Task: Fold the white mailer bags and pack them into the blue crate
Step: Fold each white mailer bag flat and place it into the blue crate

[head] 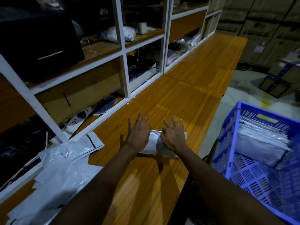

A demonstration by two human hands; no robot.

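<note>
A folded white mailer bag (155, 142) lies on the wooden table in front of me. My left hand (138, 133) presses on its left part with fingers spread and straight. My right hand (172, 137) presses on its right part, fingers spread and slightly bent. A pile of unfolded white mailer bags (65, 161) lies at the left on the table. The blue crate (232, 143) stands at the right, beside the table, with several folded white bags (261, 143) stacked upright along its far side.
The long wooden table (186, 88) runs away from me. A white-framed shelf unit (123, 51) with boxes and bagged goods lines its left side. Stacked cardboard cartons (266, 28) stand at the back right on the concrete floor.
</note>
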